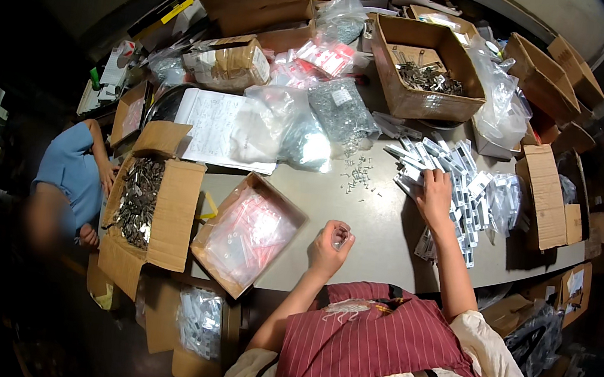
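Note:
My left hand (330,248) is curled closed above the near edge of the table, around something shiny and clear that I cannot make out. To the right, my right hand (435,197) reaches into a spread pile of long white-and-grey plastic pieces (465,163). Its fingers are drawn together on one of the white pieces, partly hidden under them. Between and beyond the hands, small metal screws (356,174) lie scattered on the grey table (380,228). Just left of my left hand stands an open carton (290,225) with flat clear bags printed in red (245,236).
Metal parts fill a left carton (176,214) and a far carton (421,105). Bags of screws (342,107) and written sheets (207,128) lie mid-table. Another person in blue (68,160) is at the left. A carton of bagged parts (201,319) stands below the table edge.

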The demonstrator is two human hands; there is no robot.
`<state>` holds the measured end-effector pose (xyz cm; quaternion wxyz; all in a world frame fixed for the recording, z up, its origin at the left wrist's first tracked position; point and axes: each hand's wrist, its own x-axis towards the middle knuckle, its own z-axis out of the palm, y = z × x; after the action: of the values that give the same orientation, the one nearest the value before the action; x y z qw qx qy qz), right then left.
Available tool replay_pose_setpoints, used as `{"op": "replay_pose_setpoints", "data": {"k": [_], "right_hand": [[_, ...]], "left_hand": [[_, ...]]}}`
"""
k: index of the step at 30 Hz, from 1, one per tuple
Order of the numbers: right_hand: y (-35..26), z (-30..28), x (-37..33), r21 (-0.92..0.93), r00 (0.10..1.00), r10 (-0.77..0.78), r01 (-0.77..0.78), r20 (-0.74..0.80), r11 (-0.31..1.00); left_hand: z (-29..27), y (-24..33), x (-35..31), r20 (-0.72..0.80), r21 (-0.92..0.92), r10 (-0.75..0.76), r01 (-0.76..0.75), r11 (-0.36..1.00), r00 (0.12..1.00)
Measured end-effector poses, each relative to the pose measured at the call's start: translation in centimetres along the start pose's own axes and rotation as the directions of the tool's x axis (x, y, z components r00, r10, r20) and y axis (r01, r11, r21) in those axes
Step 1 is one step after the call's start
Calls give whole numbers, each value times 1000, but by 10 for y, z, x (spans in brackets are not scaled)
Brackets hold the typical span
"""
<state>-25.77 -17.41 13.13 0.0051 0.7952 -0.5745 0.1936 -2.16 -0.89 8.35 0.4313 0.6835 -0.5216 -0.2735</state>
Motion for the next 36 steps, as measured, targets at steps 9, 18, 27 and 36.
{"op": "replay_pose_setpoints", "data": {"k": [9,18,27,36], "right_hand": [[53,6,-22,315,975,220,-196,-43,929],[47,1,-31,394,966,147,-54,-211,918],[-19,-17,-96,259,967,-122,62,223,964],[-5,-44,-119,121,992,129,-129,8,984]], "left_hand": [[-3,-2,0,42,-21,20,-19,1000,999],[-6,0,-1,35,-95,49,-45,994,998],[1,-7,-1,30,-72,67,-64,995,997],[6,-8,-4,-11,-173,-16,14,985,1000]]}}
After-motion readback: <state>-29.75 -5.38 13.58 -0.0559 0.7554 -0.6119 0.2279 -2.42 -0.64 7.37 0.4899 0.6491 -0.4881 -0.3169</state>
